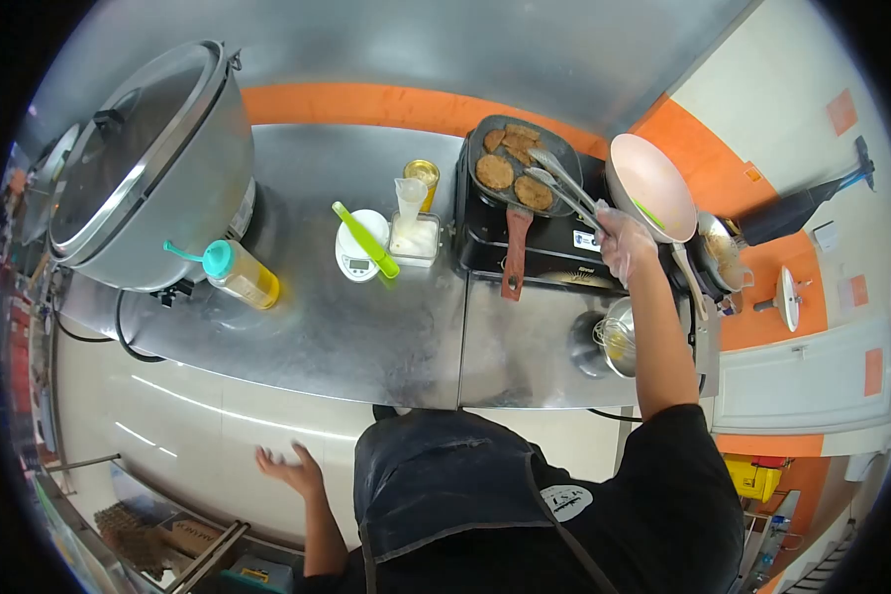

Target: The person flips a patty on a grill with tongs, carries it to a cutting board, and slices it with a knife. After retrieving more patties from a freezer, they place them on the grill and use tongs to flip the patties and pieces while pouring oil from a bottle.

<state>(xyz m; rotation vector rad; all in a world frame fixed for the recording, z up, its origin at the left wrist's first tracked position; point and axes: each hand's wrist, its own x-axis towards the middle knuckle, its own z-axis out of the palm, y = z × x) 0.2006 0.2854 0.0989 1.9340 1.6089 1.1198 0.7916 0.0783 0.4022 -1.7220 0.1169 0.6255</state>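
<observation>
My right hand, in a clear plastic glove, is closed around metal tongs. The tongs reach over the right side of a dark square frying pan, their tips by a browned patty. Another round patty lies to its left, with more browned pieces toward the far side. The pan rests on a black gas stove, its brown handle pointing toward me. Away from the counter, low at the left, my left hand hangs bare with fingers spread and nothing in it.
A pale pink pan sits right of the tongs. Below my right forearm is a metal bowl with a whisk. On the steel counter are a white scale under a green utensil, an oil bottle and a large cooker.
</observation>
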